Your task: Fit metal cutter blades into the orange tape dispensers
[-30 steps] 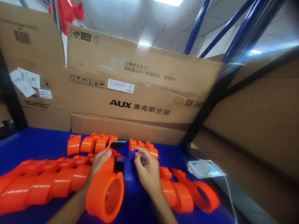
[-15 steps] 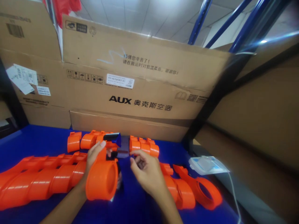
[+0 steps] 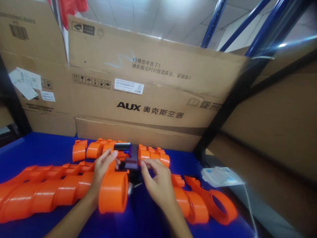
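Observation:
My left hand [image 3: 101, 170] wraps round an orange plastic housing [image 3: 113, 191] with a wide round mouth, held just above the blue tabletop [image 3: 42, 152]. A small dark part [image 3: 130, 157] sits at the top of that housing. My right hand [image 3: 156, 180] has its fingers curled and pinched against the right side of the dark part. Rows of like orange housings [image 3: 44, 190] lie to the left, behind [image 3: 99, 150] and to the right [image 3: 195, 205] of my hands.
Large brown cardboard boxes [image 3: 148, 96] stand as a wall along the table's far edge, with more cardboard [image 3: 272, 138] at the right. A white and blue packet [image 3: 220, 176] with a thin cord lies at the table's right edge. Blue shelf posts [image 3: 213, 21] rise behind.
The housing has turned from facing me with its round mouth to showing its side. My right hand moved up from the housing's blue part to the dark part at the top.

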A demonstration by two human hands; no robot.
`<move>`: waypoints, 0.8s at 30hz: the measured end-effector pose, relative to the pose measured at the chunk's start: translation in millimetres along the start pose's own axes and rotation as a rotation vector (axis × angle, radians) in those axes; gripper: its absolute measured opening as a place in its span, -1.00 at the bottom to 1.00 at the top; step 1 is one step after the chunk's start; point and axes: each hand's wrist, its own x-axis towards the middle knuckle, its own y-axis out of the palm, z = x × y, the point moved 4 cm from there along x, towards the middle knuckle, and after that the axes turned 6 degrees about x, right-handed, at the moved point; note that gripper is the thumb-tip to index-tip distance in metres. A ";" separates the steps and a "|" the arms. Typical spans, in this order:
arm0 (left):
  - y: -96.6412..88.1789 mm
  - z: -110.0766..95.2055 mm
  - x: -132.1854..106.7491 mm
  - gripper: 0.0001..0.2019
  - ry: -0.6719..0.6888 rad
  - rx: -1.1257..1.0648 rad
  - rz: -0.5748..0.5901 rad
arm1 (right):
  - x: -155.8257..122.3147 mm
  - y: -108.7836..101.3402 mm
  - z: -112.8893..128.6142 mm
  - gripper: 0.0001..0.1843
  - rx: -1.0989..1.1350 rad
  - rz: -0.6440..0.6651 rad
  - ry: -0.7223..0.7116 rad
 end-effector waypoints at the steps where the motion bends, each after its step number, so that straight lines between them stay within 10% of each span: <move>1: 3.6 -1.1 -2.9 -0.68 0.005 0.026 0.014 | -0.2 -0.9 -0.9 -0.77 0.051 -0.035 -0.008; 7: 25.8 -5.3 -18.4 -0.67 0.046 0.084 0.201 | -1.6 1.0 5.2 -0.49 0.102 -0.024 -0.082; 24: 36.4 9.3 -23.9 -0.63 -0.078 0.152 0.311 | -11.1 10.2 7.8 -0.54 -0.134 -0.019 -0.464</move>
